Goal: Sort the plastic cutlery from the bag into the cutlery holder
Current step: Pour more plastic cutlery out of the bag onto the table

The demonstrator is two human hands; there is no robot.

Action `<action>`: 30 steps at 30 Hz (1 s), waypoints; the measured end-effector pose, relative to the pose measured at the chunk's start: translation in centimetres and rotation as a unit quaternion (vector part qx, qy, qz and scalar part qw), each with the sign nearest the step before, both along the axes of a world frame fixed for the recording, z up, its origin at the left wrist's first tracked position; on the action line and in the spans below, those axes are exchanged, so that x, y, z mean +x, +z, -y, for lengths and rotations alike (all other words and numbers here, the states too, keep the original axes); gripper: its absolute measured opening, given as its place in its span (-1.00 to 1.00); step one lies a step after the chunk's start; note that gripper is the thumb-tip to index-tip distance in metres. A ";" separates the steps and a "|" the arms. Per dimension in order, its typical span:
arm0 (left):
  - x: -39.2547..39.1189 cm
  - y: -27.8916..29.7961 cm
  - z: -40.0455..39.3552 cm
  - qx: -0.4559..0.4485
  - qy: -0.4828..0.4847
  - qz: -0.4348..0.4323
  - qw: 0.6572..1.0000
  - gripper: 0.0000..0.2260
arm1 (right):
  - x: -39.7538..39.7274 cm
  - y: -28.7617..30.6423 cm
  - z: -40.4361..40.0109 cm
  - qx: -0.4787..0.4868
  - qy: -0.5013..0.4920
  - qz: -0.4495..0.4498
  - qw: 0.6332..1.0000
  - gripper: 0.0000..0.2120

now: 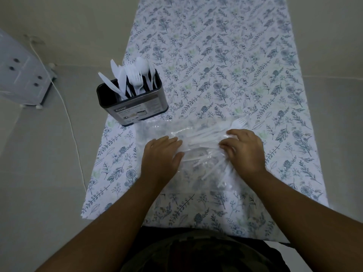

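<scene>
A clear plastic bag [198, 152] of white plastic cutlery lies flat on the floral cloth in front of me. My left hand [160, 156] rests on the bag's left side with its fingers straight. At the bag's right side, my right hand [244, 150] has curled fingers gathering the plastic. One white fork [238, 122] pokes out just beyond my right hand. The black and steel cutlery holder [133, 102] stands at the cloth's left edge, holding white knives, forks and spoons upright.
The floral tablecloth [225, 65] covers a narrow table that runs away from me. A grey floor lies on both sides. A grey appliance [21, 75] with a white cord [68, 118] sits on the floor at the far left.
</scene>
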State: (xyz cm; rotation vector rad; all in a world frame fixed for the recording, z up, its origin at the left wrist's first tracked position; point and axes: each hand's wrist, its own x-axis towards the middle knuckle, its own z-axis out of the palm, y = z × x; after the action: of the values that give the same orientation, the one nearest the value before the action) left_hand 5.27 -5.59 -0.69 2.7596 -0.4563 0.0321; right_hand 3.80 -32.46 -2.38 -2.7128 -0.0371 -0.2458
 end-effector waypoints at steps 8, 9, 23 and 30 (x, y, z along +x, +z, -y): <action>-1.1 0.7 0.1 -0.065 -0.013 0.006 0.998 -0.74 | -1.5 1.5 -0.5 0.054 -0.005 0.019 0.998 -0.85; -1.3 0.7 0.1 -0.079 -0.013 -0.001 0.997 -0.74 | -1.5 2.0 -0.5 0.062 -0.003 0.030 0.998 -0.85; -4.8 -0.4 0.9 -0.170 0.009 -0.037 0.985 -0.73 | -3.6 6.0 0.1 0.019 0.015 0.039 0.999 -0.86; -4.4 0.9 1.5 -0.168 -0.017 -0.004 0.986 -0.77 | -4.2 4.7 -2.0 -0.020 0.066 -0.017 0.997 -0.75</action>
State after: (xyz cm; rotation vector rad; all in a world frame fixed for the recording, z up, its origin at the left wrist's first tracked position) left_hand 0.90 -7.14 0.17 2.4193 -0.4511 0.0820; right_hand -0.38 -30.41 2.36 -2.7404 -0.2134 -0.1620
